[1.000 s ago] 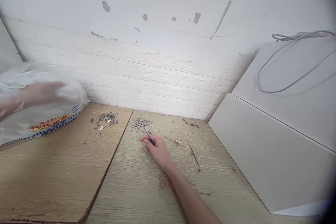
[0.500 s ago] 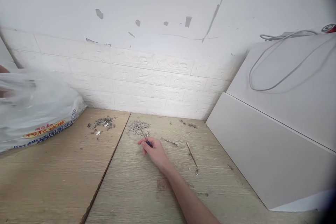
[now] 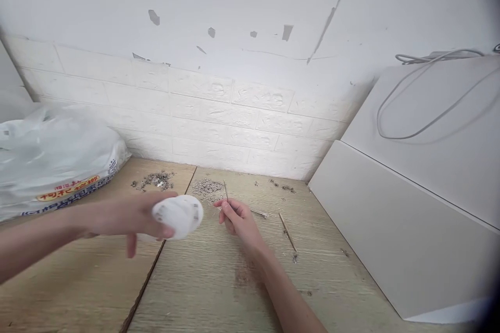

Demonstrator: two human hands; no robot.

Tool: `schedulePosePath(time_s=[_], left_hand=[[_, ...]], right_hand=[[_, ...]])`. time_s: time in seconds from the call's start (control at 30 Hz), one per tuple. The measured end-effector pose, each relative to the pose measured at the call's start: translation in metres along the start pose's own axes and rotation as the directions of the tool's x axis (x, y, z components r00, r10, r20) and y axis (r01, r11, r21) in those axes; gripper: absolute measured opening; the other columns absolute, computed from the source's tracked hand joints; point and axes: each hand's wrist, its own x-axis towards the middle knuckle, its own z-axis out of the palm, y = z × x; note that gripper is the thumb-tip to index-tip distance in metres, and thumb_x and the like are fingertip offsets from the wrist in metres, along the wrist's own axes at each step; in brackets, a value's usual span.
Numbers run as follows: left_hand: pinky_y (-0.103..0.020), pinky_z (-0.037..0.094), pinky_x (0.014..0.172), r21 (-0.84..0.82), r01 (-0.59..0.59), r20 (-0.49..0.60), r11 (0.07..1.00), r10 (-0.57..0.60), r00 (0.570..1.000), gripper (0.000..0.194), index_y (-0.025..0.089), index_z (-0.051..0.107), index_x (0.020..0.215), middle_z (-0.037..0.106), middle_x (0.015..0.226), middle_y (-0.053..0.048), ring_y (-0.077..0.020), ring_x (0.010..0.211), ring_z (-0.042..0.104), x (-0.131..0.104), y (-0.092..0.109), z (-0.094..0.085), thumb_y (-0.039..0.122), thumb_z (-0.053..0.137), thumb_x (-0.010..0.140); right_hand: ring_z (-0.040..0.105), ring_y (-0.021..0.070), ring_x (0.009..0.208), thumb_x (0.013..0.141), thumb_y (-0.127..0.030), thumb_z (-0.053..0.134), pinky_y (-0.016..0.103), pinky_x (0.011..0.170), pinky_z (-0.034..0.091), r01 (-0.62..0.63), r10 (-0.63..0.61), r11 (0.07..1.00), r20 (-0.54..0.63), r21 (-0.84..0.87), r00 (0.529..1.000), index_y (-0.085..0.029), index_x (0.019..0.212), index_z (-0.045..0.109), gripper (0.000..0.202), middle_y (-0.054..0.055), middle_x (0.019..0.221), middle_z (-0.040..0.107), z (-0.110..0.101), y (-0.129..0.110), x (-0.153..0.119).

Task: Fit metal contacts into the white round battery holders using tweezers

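Above the seam between the two boards of the bench [image 3: 195,286], a few white round pieces [image 3: 180,217] are held by the left hand [image 3: 127,216]. They are overlapped one on another and blurred, so their exact number cannot be told. They are gripped at their left edge, with the fingers of that hand clamped on them; one finger is pointed downward, clear of the pieces.

Just to the right, a thin tool [image 3: 225,190] is pinched in the right hand [image 3: 239,218], its fingers brought together on it and its tip aimed up and away. Most of its lower part is hidden by the hand.

Beyond the hands, a heap of small metal parts [image 3: 208,187] is spread on the right-hand board, near the tool's tip. A second heap [image 3: 157,181] is seen on the left-hand board, beside a printed plastic bag [image 3: 64,153].

To the right of the right hand, a slim metal piece [image 3: 259,213] and a wooden stick [image 3: 288,232] are laid on the bench, with a few small parts scattered about. The back is bounded by a white brick-patterned wall [image 3: 219,117], and a grey cable [image 3: 414,135] is draped over a white surface at the right.
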Motion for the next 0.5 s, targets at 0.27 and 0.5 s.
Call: schedulePosePath(time_s=[0.27,0.5], left_hand=[[-0.023,0.051,0.044,-0.134,0.024,0.276,0.991,0.014,0.961,0.070,0.024,0.041,0.130,0.061,0.089,-0.006,-0.0227,0.081,0.062,0.052,0.008,0.044,0.051,0.065,0.070],[-0.023,0.049,0.045,-0.166,0.062,0.303,0.984,-0.009,0.953,0.062,0.021,0.044,0.121,0.058,0.086,-0.005,-0.0205,0.076,0.062,0.055,0.002,0.049,0.053,0.063,0.071]], right_hand=[[0.050,0.0114,0.076,0.082,-0.055,0.053,0.023,0.064,0.039,0.067,-0.058,0.992,0.082,-0.106,0.995,-0.021,0.110,0.061,0.045,0.005,0.097,0.060,-0.010,-0.012,-0.009],[0.056,0.0152,0.089,0.078,-0.052,0.060,0.026,0.073,0.043,-0.025,0.042,0.985,0.099,-0.173,0.994,-0.024,0.118,0.055,0.050,0.006,0.112,0.060,-0.016,-0.017,-0.015]])
